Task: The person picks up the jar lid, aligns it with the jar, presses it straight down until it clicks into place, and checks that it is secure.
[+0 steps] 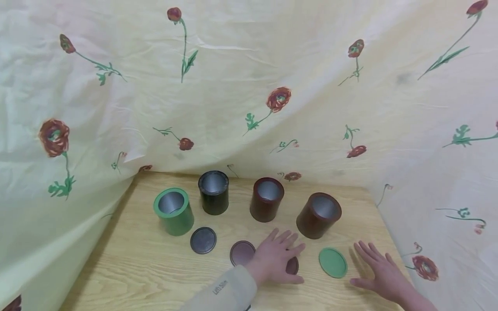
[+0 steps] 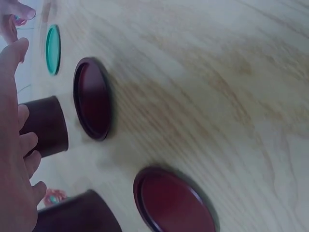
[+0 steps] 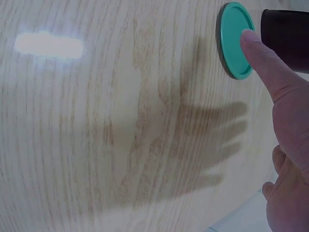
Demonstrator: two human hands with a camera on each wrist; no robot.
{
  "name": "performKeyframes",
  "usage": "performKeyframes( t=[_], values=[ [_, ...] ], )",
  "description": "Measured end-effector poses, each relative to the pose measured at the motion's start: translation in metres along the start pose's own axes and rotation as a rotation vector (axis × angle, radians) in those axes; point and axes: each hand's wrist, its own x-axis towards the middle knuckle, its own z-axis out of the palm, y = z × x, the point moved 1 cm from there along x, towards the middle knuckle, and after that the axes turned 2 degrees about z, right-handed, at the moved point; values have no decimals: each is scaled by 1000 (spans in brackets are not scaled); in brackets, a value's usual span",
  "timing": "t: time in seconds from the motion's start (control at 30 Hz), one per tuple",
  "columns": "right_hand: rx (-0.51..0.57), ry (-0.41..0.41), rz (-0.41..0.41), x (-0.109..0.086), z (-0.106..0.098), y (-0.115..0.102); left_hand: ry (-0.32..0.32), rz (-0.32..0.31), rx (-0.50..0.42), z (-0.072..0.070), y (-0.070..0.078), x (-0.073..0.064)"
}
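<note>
My left hand [image 1: 274,257], fingers spread, hovers above the table and partly hides a dark red-brown lid [image 1: 292,266]. That lid [image 2: 94,99] lies flat, apart from the fingers, in the left wrist view. Left of the hand lies another red-brown lid [image 1: 241,252], partly behind the wrist. My right hand [image 1: 383,276] is held above the table to the right of a green lid [image 1: 333,262], its fingers spread and nothing in them. The right thumb overlaps the green lid [image 3: 234,41] in the right wrist view. A black lid [image 1: 203,240] lies farther left.
Behind the lids stand lidless canisters: a green one [image 1: 179,222], a black one [image 1: 215,203] and two red-brown ones, one [image 1: 265,210] near the middle and one [image 1: 312,223] at right. A flowered cloth [image 1: 233,108] hangs around the wooden table [image 1: 128,263].
</note>
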Motion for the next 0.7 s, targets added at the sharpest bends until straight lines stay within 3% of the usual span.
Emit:
performKeyframes(
  t=[0.33, 0.7],
  values=[
    [66, -6, 33, -1, 8, 3, -29, -38, 9, 21, 18, 16],
    [7, -22, 6, 9, 15, 1, 7, -85, 44, 37, 34, 35]
  ],
)
